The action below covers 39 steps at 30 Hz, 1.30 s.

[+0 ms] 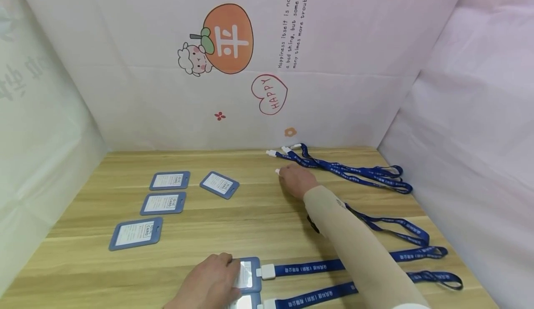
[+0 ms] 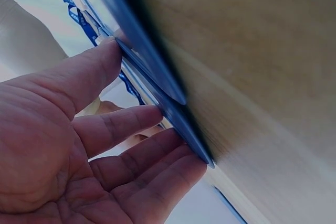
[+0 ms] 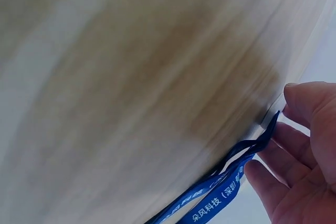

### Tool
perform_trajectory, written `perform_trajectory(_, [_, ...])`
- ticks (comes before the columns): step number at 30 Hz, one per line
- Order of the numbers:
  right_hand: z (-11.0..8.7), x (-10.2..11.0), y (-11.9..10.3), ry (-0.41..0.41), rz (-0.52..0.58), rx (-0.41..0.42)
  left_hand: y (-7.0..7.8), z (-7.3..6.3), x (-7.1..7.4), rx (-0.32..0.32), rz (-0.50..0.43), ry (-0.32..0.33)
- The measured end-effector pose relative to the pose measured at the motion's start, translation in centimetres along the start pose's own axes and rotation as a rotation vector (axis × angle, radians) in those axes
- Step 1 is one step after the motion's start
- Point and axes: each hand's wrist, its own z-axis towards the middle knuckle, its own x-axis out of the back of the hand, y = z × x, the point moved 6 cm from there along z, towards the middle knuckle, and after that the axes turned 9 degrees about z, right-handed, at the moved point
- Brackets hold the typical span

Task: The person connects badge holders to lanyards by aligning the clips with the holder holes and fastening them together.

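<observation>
The lanyard (image 3: 223, 198) is in the right hand (image 1: 297, 181), held by its clip end toward the back of the worktop (image 1: 258, 225). The fingers (image 3: 286, 163) of that hand are bent inward and nearly closed, thumb and fingertips pinching about the white clip (image 1: 278, 172). The blue strap trails from them, passes beneath the sleeve (image 1: 354, 239) and shows again as a loop on the right.

The left hand (image 1: 210, 279) is near the front, its fingers relaxed and parted, their tips against the edge of a badge (image 1: 256, 272). Just beside it lies a second badge (image 1: 255, 299), cut off by the lower border of the head view. Each of the two is joined by a white clip to its own blue strap, and both straps run rightward under the sleeve.

Farther out on the left lie four loose badges (image 1: 135, 233), three in a slanting column and one turned askew to their right. At the back right, a bunch of other lanyards (image 1: 354, 172) overlaps, white clips toward the left. Behind the worktop rises a white sheet (image 1: 154, 105) printed with an orange fruit, a heart and small flowers.
</observation>
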Motion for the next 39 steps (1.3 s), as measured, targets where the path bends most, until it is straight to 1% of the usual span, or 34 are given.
perform_trajectory(4, [-0.3,0.1,-0.3,0.000,-0.016,0.020,0.0,0.1,0.0,0.001,0.005,-0.008])
perform_trajectory(10, [-0.6,0.2,-0.7,0.028,-0.041,0.038,0.0,0.0,0.0,0.005,-0.004,-0.023])
perform_trajectory(19, [-0.8,0.1,-0.8,0.064,-0.009,0.044,0.0,-0.1,-0.1,0.001,-0.033,-0.010])
perform_trajectory(24, [-1.1,0.1,-1.2,0.045,0.032,0.047,0.0,-0.1,-0.1,-0.001,-0.040,-0.013])
perform_trajectory(28, [-1.5,-0.1,-1.5,0.011,0.040,0.040,0.0,-0.1,-0.1,0.001,-0.038,-0.015])
perform_trajectory(31, [-1.8,-0.3,-1.7,-0.001,0.025,0.049,0.0,-0.2,-0.2,0.003,-0.038,-0.016])
perform_trajectory(39, [-2.9,-0.5,-2.2,0.003,0.027,0.080,0.0,-0.2,0.0,0.008,-0.030,-0.014])
